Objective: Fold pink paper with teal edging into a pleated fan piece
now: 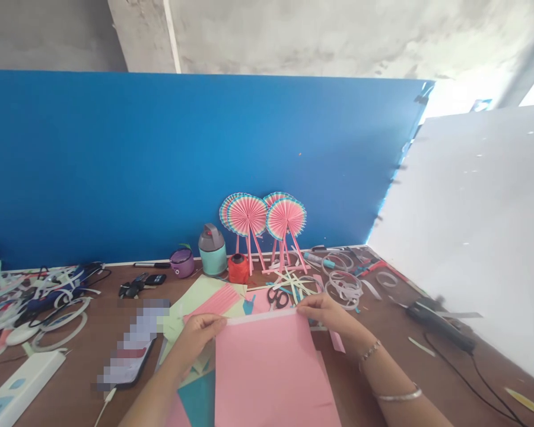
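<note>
A sheet of pink paper (267, 373) lies in front of me, with a white strip (262, 316) along its far edge. My left hand (200, 332) pinches the far left corner, thumb and fingers together. At the far right corner my right hand (323, 311) grips the sheet the same way, with bracelets on that wrist. Under and beside the sheet are teal paper (199, 396) and pale green paper (191, 302). Just beyond the far edge sit scissors (277, 298) and a pleated pink piece (218, 300).
Round pleated paper fans (248, 216) stand at the back by a teal-and-grey container (213, 252) and a red one (238, 270). To the left are a phone (133, 350) and power strip (22, 388); to the right, tape coils (345, 287) and a corded black tool (442, 326).
</note>
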{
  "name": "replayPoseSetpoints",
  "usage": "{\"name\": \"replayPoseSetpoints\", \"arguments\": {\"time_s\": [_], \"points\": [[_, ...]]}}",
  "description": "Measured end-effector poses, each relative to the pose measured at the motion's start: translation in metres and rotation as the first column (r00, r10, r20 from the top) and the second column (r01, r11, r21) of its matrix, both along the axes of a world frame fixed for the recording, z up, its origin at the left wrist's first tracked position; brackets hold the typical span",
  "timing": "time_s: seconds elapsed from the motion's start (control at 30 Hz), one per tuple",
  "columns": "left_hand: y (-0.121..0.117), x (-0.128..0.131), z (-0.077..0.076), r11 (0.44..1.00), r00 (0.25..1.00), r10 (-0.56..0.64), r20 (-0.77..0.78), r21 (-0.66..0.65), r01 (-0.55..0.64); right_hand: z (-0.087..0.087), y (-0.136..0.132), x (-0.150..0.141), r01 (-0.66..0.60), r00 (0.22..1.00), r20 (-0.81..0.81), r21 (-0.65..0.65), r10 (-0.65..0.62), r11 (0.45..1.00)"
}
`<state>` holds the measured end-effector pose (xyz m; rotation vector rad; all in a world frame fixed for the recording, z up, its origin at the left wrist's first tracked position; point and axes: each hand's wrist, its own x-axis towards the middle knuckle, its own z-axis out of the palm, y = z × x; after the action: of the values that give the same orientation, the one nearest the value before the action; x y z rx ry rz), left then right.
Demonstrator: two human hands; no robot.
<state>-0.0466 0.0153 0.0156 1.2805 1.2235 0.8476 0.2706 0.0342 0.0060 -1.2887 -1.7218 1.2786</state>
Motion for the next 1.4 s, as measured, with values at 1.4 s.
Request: {"name": "replayPoseSetpoints", "arguments": {"time_s": [1.4], "points": [[-0.033, 0.055, -0.034, 0.986, 0.997, -0.037, 0.064, 0.163, 0.026, -0.020, -0.046, -0.105, -0.064, 0.951, 0.212, 0.845, -0.223, 0.530]]}}
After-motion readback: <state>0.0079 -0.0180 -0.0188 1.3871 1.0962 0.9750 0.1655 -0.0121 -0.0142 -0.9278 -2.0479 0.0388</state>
